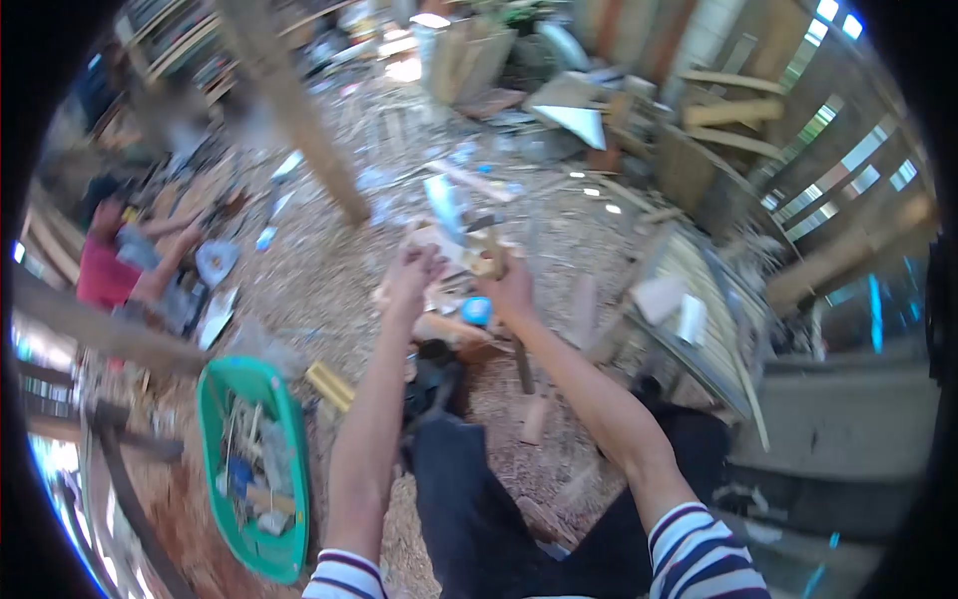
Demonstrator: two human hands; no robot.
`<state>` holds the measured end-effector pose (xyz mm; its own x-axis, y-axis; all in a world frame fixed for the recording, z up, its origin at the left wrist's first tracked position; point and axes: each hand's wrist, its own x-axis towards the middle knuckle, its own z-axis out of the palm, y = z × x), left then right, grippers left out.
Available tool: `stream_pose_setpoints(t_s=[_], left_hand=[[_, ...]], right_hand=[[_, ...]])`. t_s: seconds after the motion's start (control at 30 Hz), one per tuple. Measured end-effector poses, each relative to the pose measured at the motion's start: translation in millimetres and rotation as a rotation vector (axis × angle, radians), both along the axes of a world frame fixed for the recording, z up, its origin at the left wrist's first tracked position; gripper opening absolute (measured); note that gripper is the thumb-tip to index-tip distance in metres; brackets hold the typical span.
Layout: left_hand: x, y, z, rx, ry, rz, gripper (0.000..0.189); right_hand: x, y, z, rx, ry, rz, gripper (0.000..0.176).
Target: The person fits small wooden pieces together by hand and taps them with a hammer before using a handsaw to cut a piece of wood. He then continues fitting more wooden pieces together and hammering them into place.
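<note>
Both arms reach forward over a floor of wood shavings. My right hand is closed round a pale yellowish wooden piece, whose exact shape is blurred. Just left of it, my left hand has its fingers curled; whatever they may hold cannot be made out. Below and between the hands lies a round blue object, close to a brownish wooden block. A whitish-blue strip shows beyond the hands.
At left stands a green plastic tub holding scraps and small items, near a yellow bar. A person in a red shirt sits farther left. A wooden post rises ahead. A tilted panel lies at right.
</note>
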<state>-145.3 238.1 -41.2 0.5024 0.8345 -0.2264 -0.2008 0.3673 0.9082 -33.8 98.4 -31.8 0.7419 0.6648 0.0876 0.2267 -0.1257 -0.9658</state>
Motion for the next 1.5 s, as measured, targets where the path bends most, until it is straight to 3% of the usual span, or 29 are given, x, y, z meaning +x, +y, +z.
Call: stream_pose_setpoints(t_s=[0.1, 0.17, 0.27, 0.33, 0.4, 0.47, 0.53, 0.63, 0.73, 0.8, 0.87, 1.13, 1.2, 1.27, 1.3, 1.4, 1.5], left_hand=[[48, -51, 56, 0.131, 0.069, -0.096, 0.026], [82, -85, 74, 0.306, 0.129, -0.177, 0.024], [130, -146, 90, 0.527, 0.12, -0.299, 0.019], [157, -190, 99, 0.524, 0.103, -0.38, 0.017], [174, -233, 109, 0.716, 0.189, -0.406, 0.019], [199, -261, 90, 0.53, 0.031, -0.532, 0.021], [216, -290, 83, 0.495, 0.066, -0.568, 0.022], [233, -319, 72, 0.403, 0.03, -0.574, 0.023], [249, -339, 58, 0.463, 0.114, -0.574, 0.024], [254, -344, 38, 0.767, 0.433, -0.612, 0.023], [258, -351, 20, 0.748, 0.467, -0.657, 0.024], [268, -366, -13, 0.983, 0.703, -0.566, 0.024], [264, -358, -10, 0.969, 0.684, -0.532, 0.022], [260, -346, 2, 0.51, 0.58, -0.617, 0.022], [253, -340, 8, 0.401, 0.47, -0.63, 0.021], [226, -324, 49, 0.303, 0.289, -0.616, 0.02], [196, -300, 70, 0.271, 0.199, -0.63, 0.02]], right_hand=[[31, -69, 59, -0.119, 0.036, -0.033, 0.053], [49, -110, 90, -0.103, 0.09, -0.051, 0.056], [67, -170, 124, -0.015, -0.031, -0.117, 0.063], [82, -209, 145, -0.004, 0.293, -0.113, 0.062], [103, -243, 136, 0.089, 0.496, -0.136, 0.055], [126, -276, 119, 0.196, 0.641, -0.146, 0.041], [131, -306, 128, 0.318, 0.673, -0.192, 0.031], [160, -334, 97, 0.372, 0.734, -0.248, 0.02], [188, -351, 86, 0.254, 0.678, -0.372, 0.019], [200, -363, 82, 0.29, 0.72, -0.329, 0.022], [207, -371, 81, 0.344, 0.78, -0.226, 0.029], [214, -369, 63, 0.356, 0.88, -0.362, 0.024], [214, -367, 69, 0.349, 0.912, -0.426, 0.027], [209, -369, 85, 0.358, 0.948, -0.519, 0.024], [209, -369, 86, 0.365, 0.948, -0.511, 0.024], [207, -368, 88, 0.356, 0.862, -0.301, 0.02], [196, -359, 92, 0.214, 0.653, -0.135, 0.03]])
